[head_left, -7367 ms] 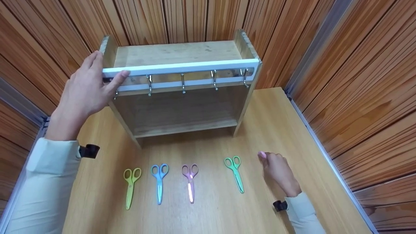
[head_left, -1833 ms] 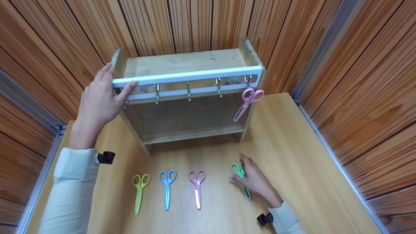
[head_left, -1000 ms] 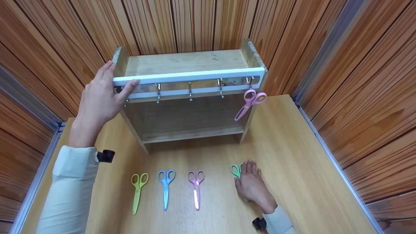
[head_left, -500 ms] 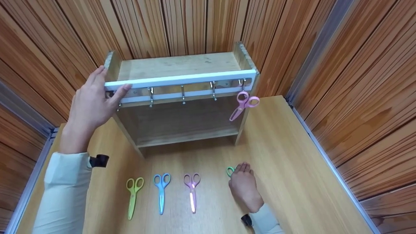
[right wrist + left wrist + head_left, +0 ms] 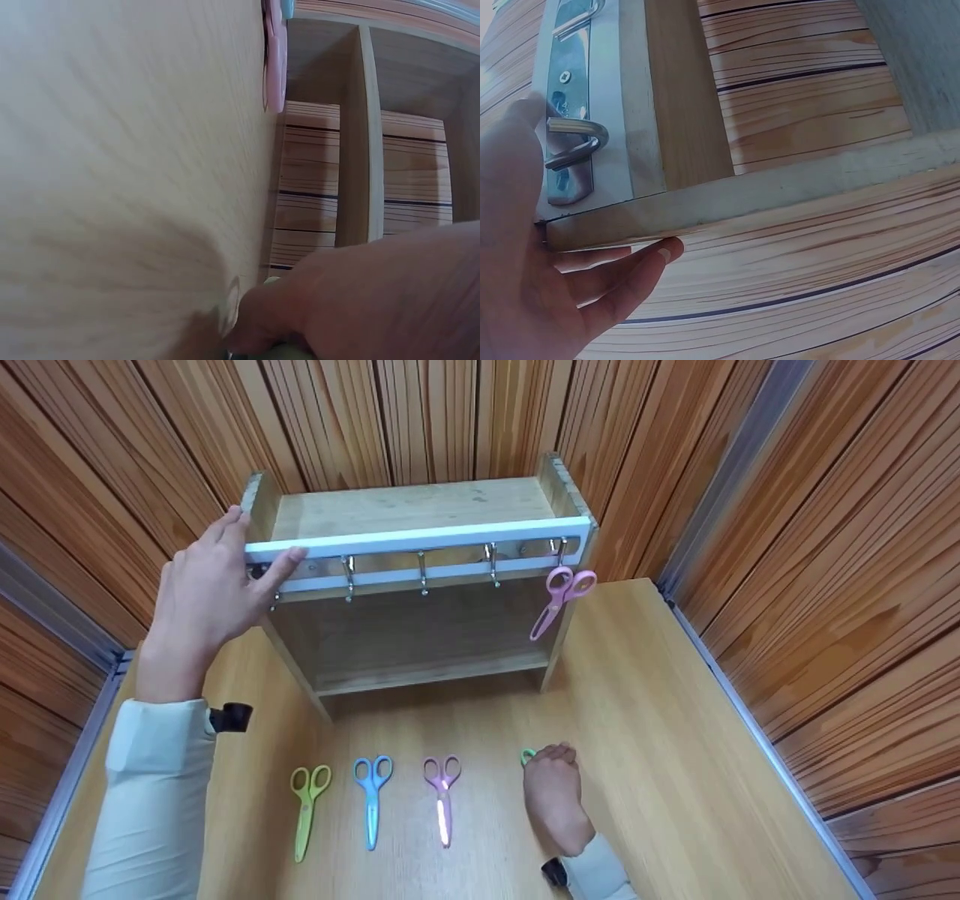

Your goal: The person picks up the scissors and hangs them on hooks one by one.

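Note:
My left hand [image 5: 199, 600] holds the left end of a wooden shelf [image 5: 412, 502]. Its thumb lies over the white hook rail [image 5: 405, 540]; in the left wrist view its fingers [image 5: 630, 289] reach around the outside of the side panel. Pink scissors [image 5: 555, 601] hang by one handle loop from the rail's rightmost hook. Low on the right, my right hand [image 5: 553, 795] grips green scissors [image 5: 527, 754] at the tabletop. Only a bit of a handle loop shows; the hand covers the rest.
Yellow-green scissors [image 5: 304, 814], blue scissors [image 5: 371, 795] and purple scissors [image 5: 442, 802] lie in a row before the shelf, handles toward it. Several metal hooks along the rail carry nothing. Wood-panelled walls [image 5: 847, 547] enclose the table [image 5: 637, 660] at the back and sides.
Since the oldest frame, the pink scissors have come onto the rightmost hook. My right hand has moved over the green scissors, and its fingers have curled in. My left hand has stayed on the shelf.

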Demonstrator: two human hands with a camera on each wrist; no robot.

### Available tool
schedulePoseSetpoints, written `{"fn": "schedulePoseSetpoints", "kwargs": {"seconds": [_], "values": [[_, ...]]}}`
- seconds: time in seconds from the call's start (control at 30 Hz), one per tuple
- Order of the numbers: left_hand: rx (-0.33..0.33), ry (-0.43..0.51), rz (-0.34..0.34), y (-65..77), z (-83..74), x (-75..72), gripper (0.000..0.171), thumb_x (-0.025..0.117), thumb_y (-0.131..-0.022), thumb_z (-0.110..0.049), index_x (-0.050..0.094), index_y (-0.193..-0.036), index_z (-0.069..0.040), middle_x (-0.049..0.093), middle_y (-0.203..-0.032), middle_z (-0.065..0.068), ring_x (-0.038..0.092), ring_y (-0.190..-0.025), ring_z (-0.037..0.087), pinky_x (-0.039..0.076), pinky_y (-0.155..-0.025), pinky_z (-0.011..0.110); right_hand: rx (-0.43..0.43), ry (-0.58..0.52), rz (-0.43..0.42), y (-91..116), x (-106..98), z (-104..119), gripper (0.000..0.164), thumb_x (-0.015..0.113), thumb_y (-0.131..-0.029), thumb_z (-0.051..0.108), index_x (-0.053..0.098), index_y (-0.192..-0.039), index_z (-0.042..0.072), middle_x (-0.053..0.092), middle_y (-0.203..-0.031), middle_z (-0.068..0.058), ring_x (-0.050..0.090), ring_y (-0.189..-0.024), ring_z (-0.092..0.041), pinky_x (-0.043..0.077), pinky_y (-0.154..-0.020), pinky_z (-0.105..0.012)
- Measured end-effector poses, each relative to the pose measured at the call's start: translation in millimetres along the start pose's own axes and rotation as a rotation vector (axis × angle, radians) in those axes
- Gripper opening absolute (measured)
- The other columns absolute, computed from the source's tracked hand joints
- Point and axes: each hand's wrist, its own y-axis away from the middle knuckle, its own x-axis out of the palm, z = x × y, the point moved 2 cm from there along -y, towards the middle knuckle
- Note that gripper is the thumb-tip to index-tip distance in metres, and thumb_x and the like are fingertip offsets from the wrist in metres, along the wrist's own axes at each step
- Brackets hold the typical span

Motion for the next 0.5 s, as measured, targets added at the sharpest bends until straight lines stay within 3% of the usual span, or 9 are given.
{"fn": "schedulePoseSetpoints", "kwargs": {"seconds": [0.2,0.43,0.5], "values": [[-0.012,-0.018,-0.001,5.6,4.1,-0.7,0.098,0.039,-0.102,-0.075,0.033,-0.162,0.003,0.032,-0.169,0.028,0.054,-0.076,0.044,0.032,-0.051,0.039,-0.054,0.019,0.016,1.0,-2.5,0.2,0.035,0.068,-0.097,0.012,0.071,-0.108,-0.021,0.076,-0.106,-0.034,0.077,-0.096,-0.041,0.066,-0.072,-0.037],[-0.010,-0.026,0.005,0.2,0.6,-1.3,0.101,0.038,-0.101,-0.077,0.033,-0.162,0.002,0.031,-0.169,0.028,0.058,-0.086,0.048,0.039,-0.057,0.041,-0.087,0.052,0.003,5.1,-6.7,-1.0,0.032,0.070,-0.096,0.013,0.074,-0.107,-0.016,0.078,-0.106,-0.029,0.079,-0.099,-0.037,0.065,-0.084,-0.040],[-0.004,-0.025,0.001,-1.8,-1.1,-0.6,0.101,0.039,-0.100,-0.078,0.033,-0.162,0.003,0.032,-0.168,0.029,0.057,-0.080,0.045,0.037,-0.055,0.040,-0.108,0.025,0.002,6.8,-9.6,-4.4,0.028,0.068,-0.096,0.009,0.073,-0.106,-0.017,0.078,-0.104,-0.030,0.079,-0.096,-0.036,0.065,-0.087,-0.041]]}}
